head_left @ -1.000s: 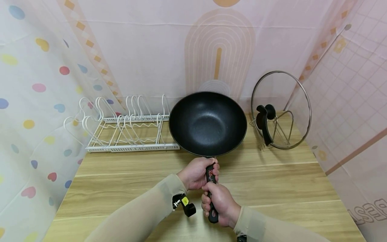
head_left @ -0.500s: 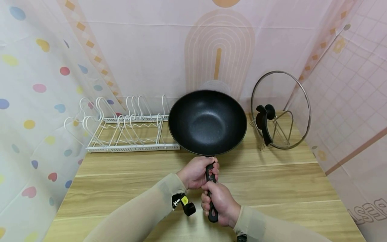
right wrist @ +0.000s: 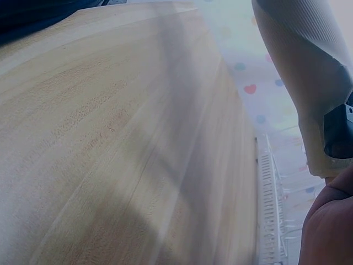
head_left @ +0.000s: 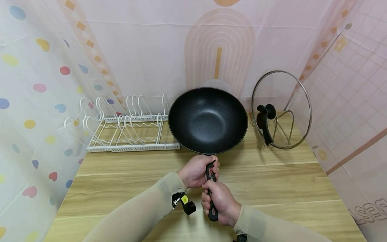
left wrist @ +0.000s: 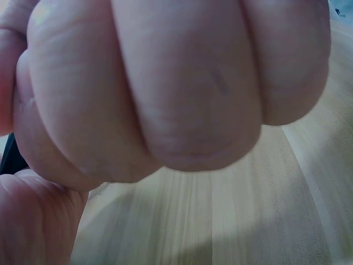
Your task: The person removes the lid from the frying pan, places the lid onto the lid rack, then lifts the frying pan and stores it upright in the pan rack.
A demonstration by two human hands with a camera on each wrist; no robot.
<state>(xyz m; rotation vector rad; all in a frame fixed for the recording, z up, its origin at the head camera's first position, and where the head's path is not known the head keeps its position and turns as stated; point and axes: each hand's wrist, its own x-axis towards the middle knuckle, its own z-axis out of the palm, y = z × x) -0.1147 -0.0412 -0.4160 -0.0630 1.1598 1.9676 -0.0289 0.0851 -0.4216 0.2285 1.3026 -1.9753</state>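
Both hands grip the black handle of a wok (head_left: 208, 121), one behind the other. The left hand (head_left: 195, 171) wraps the handle close below the wok's rim, its thumb lying along the top. Nearer the person, the right hand (head_left: 222, 203) curls round the lower part, and the handle's looped end sticks out beneath it. The wok's dark inside faces the head camera, with nothing in it. Curled fingers (left wrist: 193, 88) of the left hand fill most of the left wrist view. In the right wrist view a bit of hand (right wrist: 331, 232) shows at the lower right edge.
A white wire rack (head_left: 133, 147) stands at the back left, right beside the wok. At the back right a glass lid (head_left: 309, 111) with a black knob leans upright in a small metal stand (head_left: 291, 122). Patterned curtains surround the wooden table (head_left: 272, 188).
The wok and both hands have shifted slightly upward in the head view, away from the person. The grip is the same; rack and lid have stayed put.
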